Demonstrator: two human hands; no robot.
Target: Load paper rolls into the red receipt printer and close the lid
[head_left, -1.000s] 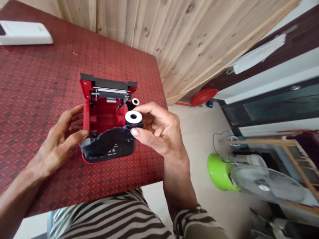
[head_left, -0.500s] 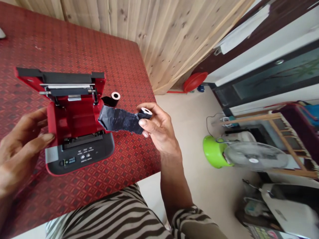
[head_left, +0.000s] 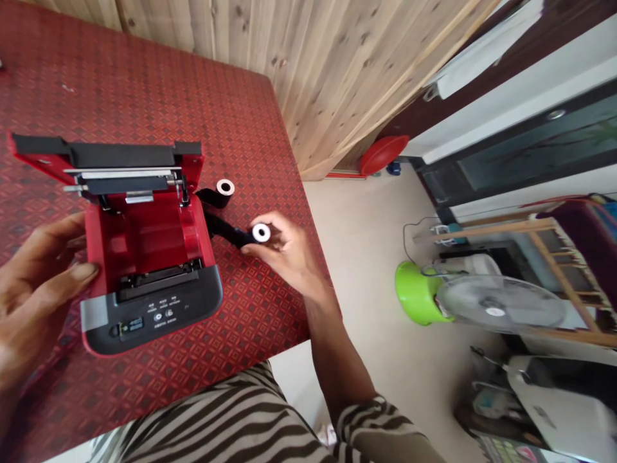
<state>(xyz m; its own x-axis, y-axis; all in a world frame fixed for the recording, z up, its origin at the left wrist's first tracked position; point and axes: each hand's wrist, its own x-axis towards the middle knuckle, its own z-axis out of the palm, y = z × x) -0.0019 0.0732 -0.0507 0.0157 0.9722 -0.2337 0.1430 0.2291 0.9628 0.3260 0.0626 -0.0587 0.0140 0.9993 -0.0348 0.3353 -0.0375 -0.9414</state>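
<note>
A red and black printer [head_left: 149, 321] sits on the table with its lid [head_left: 123, 156] raised, showing the red hollow inside. My left hand [head_left: 43, 283] grips its left wall, thumb on the near side and fingers behind. In my right hand [head_left: 284, 251], between thumb and fingers, is a small black roll [head_left: 261, 233] with a white end and a dark hole. From it a dark strip [head_left: 222, 226] runs left to the printer's right side. A second black roll with a white end [head_left: 225, 188] stands beyond it on the table, close to the printer's right wall.
The table [head_left: 260, 302] has a red patterned cover and meets a wood-plank wall [head_left: 231, 38] at the back. On the floor to the right are a green bucket [head_left: 418, 292], a fan [head_left: 501, 302] and a red basin [head_left: 384, 154].
My right hand has moved left and slightly down with the roll, turning it so its white end faces up. The dark strip now hangs narrower and edge-on. The left hand still holds the printer.
</note>
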